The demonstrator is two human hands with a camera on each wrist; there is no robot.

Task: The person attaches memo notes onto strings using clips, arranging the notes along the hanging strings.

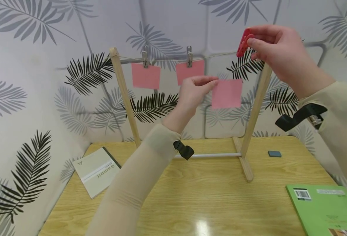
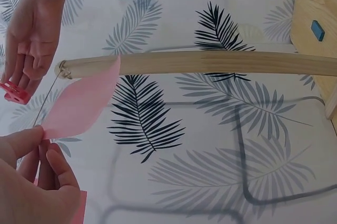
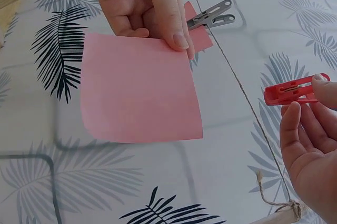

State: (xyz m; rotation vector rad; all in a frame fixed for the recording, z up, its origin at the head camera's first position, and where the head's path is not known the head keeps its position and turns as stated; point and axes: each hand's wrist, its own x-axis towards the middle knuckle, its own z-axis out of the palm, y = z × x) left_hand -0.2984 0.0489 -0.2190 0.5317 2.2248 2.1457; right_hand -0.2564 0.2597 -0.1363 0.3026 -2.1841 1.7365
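Observation:
My left hand [image 1: 194, 92] pinches a pink paper square [image 1: 227, 94] by its upper left corner, and the sheet hangs below the string [image 1: 217, 55]. In the right wrist view the paper [image 3: 139, 90] faces the camera almost flat. Between thumb and fingers my right hand [image 1: 285, 54] grips a red clothespin [image 1: 244, 42], held up at the string near the right post. The right wrist view shows the clothespin [image 3: 289, 90] apart from the string, to its right. Two more pink squares [image 1: 145, 76] hang to the left from metal clips [image 1: 145, 56].
The string is tied between the wooden posts [image 1: 257, 108] of a stand, which has a white crossbar [image 1: 208, 155] low down. On the table [image 1: 191, 196] lie a Gambit notebook [image 1: 96, 172] at left, a small blue block [image 1: 275, 154] and a green book [image 1: 323, 208] at right.

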